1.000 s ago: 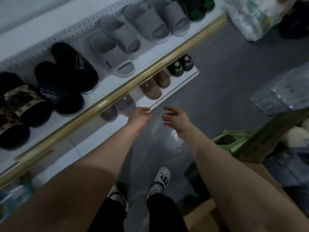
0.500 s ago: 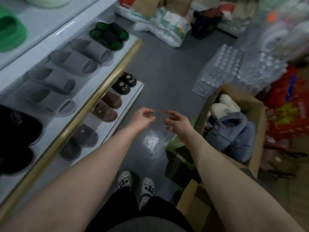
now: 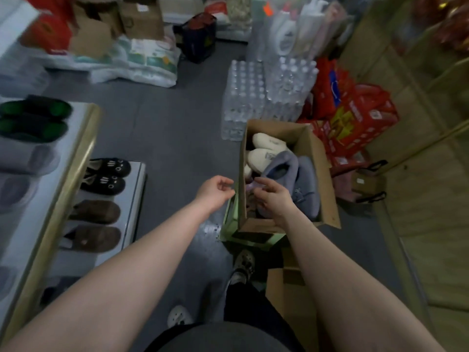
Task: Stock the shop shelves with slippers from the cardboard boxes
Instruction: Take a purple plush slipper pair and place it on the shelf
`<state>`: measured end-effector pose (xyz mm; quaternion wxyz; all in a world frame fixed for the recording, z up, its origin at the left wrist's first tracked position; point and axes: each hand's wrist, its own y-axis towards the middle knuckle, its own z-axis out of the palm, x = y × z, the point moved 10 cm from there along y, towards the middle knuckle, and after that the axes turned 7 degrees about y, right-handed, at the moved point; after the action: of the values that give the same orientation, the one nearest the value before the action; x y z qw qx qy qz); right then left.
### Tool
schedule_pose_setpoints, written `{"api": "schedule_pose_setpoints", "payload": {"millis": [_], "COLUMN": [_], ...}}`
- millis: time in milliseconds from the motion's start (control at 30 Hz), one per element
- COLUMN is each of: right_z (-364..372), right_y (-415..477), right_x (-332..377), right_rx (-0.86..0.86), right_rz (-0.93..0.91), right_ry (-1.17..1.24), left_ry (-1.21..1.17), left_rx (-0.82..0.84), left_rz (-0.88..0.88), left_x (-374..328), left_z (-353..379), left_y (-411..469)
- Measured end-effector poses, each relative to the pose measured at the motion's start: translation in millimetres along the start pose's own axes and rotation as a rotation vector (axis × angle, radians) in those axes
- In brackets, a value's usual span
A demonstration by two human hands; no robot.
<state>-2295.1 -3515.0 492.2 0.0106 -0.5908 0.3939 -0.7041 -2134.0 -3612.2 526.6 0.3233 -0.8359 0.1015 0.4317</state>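
The cardboard box [image 3: 313, 151] stands open on a pale green support [image 3: 228, 221] on the grey floor [image 3: 172, 128], well apart from the shelves on the left. Inside it lie the slippers still to be shelved: a cream pair [image 3: 266, 146] at the far end and a blue-grey fluffy pair [image 3: 289, 171] along the right wall, touching each other.

The right hand [image 3: 275, 198] hangs over the near left part of the box. Its fingers [image 3: 264, 182] are bent and slightly apart above something pale lilac, and whether they pinch it cannot be told. The left hand [image 3: 214, 191] hangs just outside the box's left wall, its fingers [image 3: 225, 183] loosely curled and holding nothing.

On the lower shelf [image 3: 135, 199], a black cat-face pair [image 3: 107, 176] sits at the far end, with a brown pair [image 3: 94, 224] nearer. The upper shelf, with its gold front edge [image 3: 76, 161], carries a green and black pair [image 3: 33, 120] at its far end. Packs of water bottles [image 3: 243, 97] stand on the floor just beyond the box, with red bags [image 3: 355, 118] to its right
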Motion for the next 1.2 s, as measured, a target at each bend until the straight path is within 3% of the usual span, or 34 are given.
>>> {"api": "schedule_pose_setpoints", "payload": {"millis": [433, 967, 1200], "right_z": [-138.9, -150.0, -137.2], "right_y": [86.7, 142.5, 156.4], "right_x": [-23.9, -61.1, -65.5], "right_rx": [-0.156, -0.283, -0.269], "right_rz": [0.236, 0.336, 0.370], "right_ry": [0.057, -0.177, -0.032], "left_ry": [0.040, 0.235, 0.142], "left_rx": [0.091, 0.336, 0.364], "left_rz": [-0.147, -0.229, -0.280], "left_x": [-26.6, 32.1, 41.1], "left_z": [100.4, 191.7, 197.4], "left_y": [97.2, 197.3, 205.5]}}
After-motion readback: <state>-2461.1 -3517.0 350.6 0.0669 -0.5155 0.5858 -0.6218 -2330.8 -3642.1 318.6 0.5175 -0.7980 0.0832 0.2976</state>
